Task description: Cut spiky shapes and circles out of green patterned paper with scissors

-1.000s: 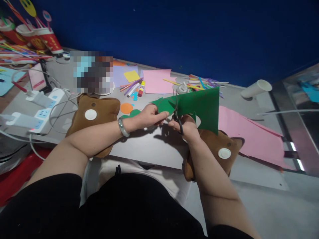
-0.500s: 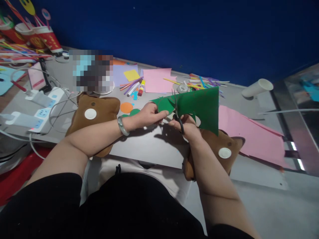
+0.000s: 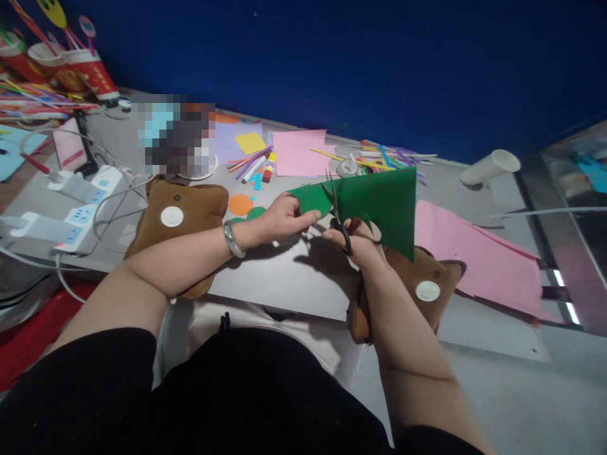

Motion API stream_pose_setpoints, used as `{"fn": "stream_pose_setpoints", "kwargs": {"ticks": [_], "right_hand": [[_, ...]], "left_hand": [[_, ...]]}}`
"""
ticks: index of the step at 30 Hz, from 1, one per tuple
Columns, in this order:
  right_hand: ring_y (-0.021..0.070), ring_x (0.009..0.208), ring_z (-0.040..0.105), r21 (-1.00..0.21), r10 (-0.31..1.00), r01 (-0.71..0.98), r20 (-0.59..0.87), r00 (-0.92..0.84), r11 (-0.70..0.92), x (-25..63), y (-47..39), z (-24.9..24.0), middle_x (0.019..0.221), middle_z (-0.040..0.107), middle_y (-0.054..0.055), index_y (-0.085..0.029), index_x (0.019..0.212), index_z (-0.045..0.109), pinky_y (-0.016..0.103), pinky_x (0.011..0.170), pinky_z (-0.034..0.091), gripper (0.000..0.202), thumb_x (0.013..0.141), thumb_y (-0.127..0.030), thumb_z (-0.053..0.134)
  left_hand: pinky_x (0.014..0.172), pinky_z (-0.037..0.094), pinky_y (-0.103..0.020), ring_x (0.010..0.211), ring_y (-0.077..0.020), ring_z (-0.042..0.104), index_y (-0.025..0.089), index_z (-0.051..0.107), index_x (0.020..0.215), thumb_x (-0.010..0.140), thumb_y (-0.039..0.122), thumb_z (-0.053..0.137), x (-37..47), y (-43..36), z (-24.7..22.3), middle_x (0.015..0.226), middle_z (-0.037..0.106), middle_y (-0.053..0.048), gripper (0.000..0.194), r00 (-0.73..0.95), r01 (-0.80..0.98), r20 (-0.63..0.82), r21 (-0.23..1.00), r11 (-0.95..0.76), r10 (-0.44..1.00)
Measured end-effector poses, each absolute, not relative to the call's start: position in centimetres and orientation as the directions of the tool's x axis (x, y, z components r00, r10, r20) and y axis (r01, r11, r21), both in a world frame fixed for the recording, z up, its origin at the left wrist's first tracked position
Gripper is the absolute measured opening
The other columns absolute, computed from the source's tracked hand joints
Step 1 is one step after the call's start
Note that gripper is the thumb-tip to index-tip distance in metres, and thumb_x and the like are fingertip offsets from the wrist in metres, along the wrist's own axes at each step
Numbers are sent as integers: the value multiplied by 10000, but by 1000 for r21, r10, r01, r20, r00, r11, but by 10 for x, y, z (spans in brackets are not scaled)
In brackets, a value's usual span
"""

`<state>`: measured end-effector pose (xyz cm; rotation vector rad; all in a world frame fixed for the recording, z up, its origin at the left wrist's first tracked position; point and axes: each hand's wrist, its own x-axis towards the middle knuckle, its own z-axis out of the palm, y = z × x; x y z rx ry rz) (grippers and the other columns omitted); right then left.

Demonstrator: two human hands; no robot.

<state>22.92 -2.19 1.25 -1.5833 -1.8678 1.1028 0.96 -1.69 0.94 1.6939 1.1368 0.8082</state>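
Note:
My left hand [image 3: 287, 218] pinches the left part of a green paper sheet [image 3: 389, 199], near a rounded, partly cut shape. In my right hand [image 3: 358, 243] is a pair of black-handled scissors [image 3: 336, 208], fingers through the handles. The blades point up and away from me, across the green sheet at the rounded shape's edge. Right of the scissors the sheet stands raised above the table, with a cut-out gap by my right fingers. An orange paper circle [image 3: 241, 205] and a green paper circle [image 3: 257, 213] lie left of my left hand.
Brown cushions [image 3: 159, 208] lie under both forearms. Pink paper [image 3: 478, 262] spreads at the right, near a white tube [image 3: 490, 169]. Markers, a glue stick [image 3: 269, 167] and paper sheets lie behind my hands. A power strip [image 3: 90, 208] with cables is at left.
The scissors blades have come slightly more open and tilted a little left. The right end of the green sheet has shifted slightly. My left hand stays in place.

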Motion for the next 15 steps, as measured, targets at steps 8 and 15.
{"fn": "stream_pose_setpoints", "kwargs": {"ticks": [8, 15], "right_hand": [[146, 578, 372, -825, 954, 564, -184, -235, -21, 228, -22, 17, 531, 386, -10, -235, 528, 472, 338, 564, 285, 680, 638, -799, 836], [136, 552, 411, -862, 957, 506, -141, -252, 7, 228, -22, 15, 499, 392, -29, -234, 522, 468, 319, 550, 317, 714, 582, -836, 848]], "left_hand": [[498, 240, -303, 501, -91, 287, 206, 416, 465, 950, 464, 634, 8, -16, 11, 430, 393, 0, 590, 363, 338, 33, 927, -164, 931], [530, 260, -316, 518, -92, 297, 199, 442, 465, 957, 434, 634, 9, -16, 13, 458, 434, -5, 578, 362, 342, 3, 930, -136, 932]]}}
